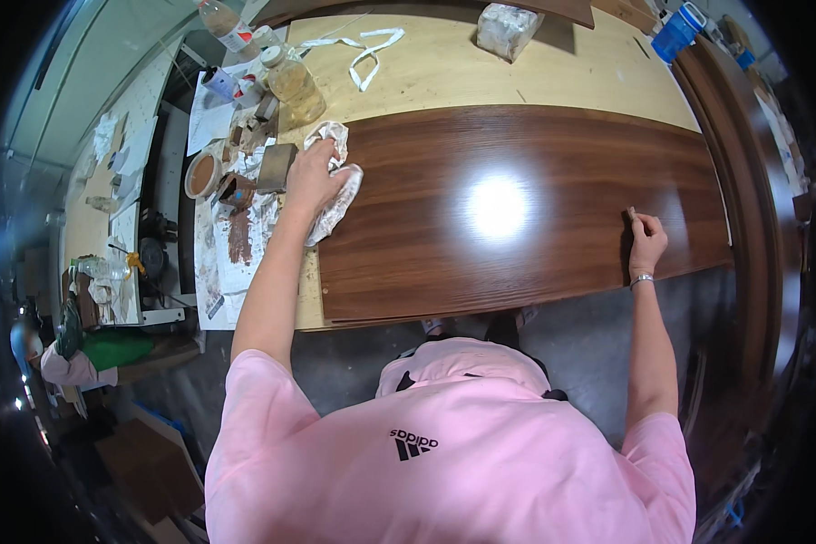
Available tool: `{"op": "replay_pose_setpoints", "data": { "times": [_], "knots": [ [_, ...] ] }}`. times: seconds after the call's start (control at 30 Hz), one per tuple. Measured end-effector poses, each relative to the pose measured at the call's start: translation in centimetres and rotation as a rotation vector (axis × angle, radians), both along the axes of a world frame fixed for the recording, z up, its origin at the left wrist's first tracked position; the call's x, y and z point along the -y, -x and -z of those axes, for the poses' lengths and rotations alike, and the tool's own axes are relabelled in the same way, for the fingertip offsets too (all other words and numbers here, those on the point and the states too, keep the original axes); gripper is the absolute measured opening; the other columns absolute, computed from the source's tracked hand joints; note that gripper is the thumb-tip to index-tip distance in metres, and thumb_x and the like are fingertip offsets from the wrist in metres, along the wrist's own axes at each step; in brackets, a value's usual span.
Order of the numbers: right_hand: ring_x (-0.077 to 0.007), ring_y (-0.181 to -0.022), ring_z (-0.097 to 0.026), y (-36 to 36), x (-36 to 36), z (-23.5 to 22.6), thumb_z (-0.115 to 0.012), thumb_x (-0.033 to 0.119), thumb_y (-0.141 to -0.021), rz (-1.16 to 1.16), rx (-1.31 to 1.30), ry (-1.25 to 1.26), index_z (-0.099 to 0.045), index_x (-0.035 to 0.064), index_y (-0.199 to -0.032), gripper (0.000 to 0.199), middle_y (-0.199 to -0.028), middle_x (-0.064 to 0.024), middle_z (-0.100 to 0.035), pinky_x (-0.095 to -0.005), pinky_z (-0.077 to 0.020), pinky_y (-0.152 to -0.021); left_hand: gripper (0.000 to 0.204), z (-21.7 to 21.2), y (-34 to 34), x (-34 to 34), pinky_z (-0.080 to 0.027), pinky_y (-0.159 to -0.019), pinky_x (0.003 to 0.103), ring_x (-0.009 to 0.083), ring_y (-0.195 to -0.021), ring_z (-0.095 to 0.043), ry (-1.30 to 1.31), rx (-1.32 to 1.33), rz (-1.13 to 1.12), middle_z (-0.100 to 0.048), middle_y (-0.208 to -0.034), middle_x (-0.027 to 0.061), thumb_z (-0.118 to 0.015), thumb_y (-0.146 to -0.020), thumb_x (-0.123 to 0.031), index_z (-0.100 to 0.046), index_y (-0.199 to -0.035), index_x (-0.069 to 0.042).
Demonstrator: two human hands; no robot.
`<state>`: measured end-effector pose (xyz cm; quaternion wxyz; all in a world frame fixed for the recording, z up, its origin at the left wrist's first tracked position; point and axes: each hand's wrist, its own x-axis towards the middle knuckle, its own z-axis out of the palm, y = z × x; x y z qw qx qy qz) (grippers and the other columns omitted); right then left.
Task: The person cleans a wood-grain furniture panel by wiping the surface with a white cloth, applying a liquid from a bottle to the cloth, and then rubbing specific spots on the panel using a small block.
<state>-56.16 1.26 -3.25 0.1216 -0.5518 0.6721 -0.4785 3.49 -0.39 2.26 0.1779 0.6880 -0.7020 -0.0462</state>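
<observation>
A dark brown wood-grain panel [408, 199] lies flat in front of me, with a bright light reflected in its middle. My left hand [315, 181] is at the panel's left edge, closed on a crumpled white rag [338, 213]; part of the rag is hidden under the hand. Over the panel's right part is my right hand [647, 243], its fingers pressed together in a pinch. Whatever those fingers may hold is too small to make out. Next to the left hand sits a grey-brown block [276, 167] on stained paper.
Left of the panel are a round tub of brown paste [203, 174], a jar of yellowish liquid [292, 86] and a clear bottle [225, 27]. A white strap [367, 63] and a plastic-wrapped bundle [508, 32] lie farther back. A blue jug [678, 33] stands far right.
</observation>
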Motion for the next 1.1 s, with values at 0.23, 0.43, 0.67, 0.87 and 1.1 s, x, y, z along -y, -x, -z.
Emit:
{"op": "replay_pose_setpoints", "data": {
  "times": [0.23, 0.43, 0.67, 0.87, 1.1],
  "knots": [
    [-0.0114, -0.071, -0.055, -0.3, 0.0, -0.5, -0.068, 0.004, -0.084, -0.053, -0.002, 0.002, -0.069, -0.0034, -0.086, 0.008, -0.076, -0.0032, -0.059, -0.0258, -0.0446, -0.068, 0.012, 3.2, -2.3, -0.3, -0.046, -0.094, 0.045, 0.0374, -0.108, -0.057, 0.169, -0.074, 0.076, -0.064, -0.124, 0.0119, -0.07, -0.076, -0.013, -0.064, -0.084, -0.006],
    [-0.0114, -0.072, -0.055, -0.2, -0.4, -0.6, -0.067, 0.004, -0.084, -0.05, -0.016, -0.014, -0.069, -0.0031, -0.086, 0.008, -0.076, -0.003, -0.058, -0.0254, -0.0442, -0.068, 0.015, 1.9, -1.1, 0.2, -0.045, -0.099, 0.037, 0.0331, -0.115, -0.059, 0.054, -0.073, -0.024, -0.061, -0.133, 0.0148, -0.076, -0.073, -0.014, -0.065, -0.079, -0.004],
    [-0.0115, -0.071, -0.054, -0.2, -0.4, -0.5, -0.067, 0.004, -0.083, -0.057, 0.009, 0.001, -0.07, -0.0021, -0.086, 0.007, -0.076, -0.0031, -0.058, -0.0259, -0.0435, -0.066, 0.016, 1.2, -1.2, 1.1, -0.047, -0.098, 0.036, 0.0336, -0.117, -0.062, -0.074, -0.231, -0.069, -0.063, -0.131, 0.0188, -0.079, -0.07, -0.011, -0.067, -0.072, -0.002],
    [-0.0113, -0.069, -0.054, -0.1, 0.0, 0.1, -0.068, 0.004, -0.083, -0.076, 0.005, 0.01, -0.07, -0.0018, -0.086, 0.007, -0.075, -0.0032, -0.058, -0.0261, -0.043, -0.065, 0.013, 0.9, -1.4, 0.5, -0.044, -0.102, 0.036, 0.0342, -0.124, -0.057, -0.101, -0.214, -0.062, -0.061, -0.134, 0.0173, -0.076, -0.072, -0.008, -0.065, -0.078, -0.001],
    [-0.0118, -0.072, -0.057, 0.6, 0.0, 0.2, -0.067, 0.005, -0.083, -0.054, 0.018, -0.007, -0.071, -0.0017, -0.088, 0.009, -0.076, -0.0028, -0.06, -0.0265, -0.0443, -0.067, 0.017, 0.9, 1.1, -7.5, -0.032, -0.115, 0.039, 0.0324, -0.138, -0.044, -0.167, -0.37, 0.128, -0.053, -0.143, 0.0135, -0.068, -0.075, 0.0, -0.061, -0.09, -0.003]
  ]
}}
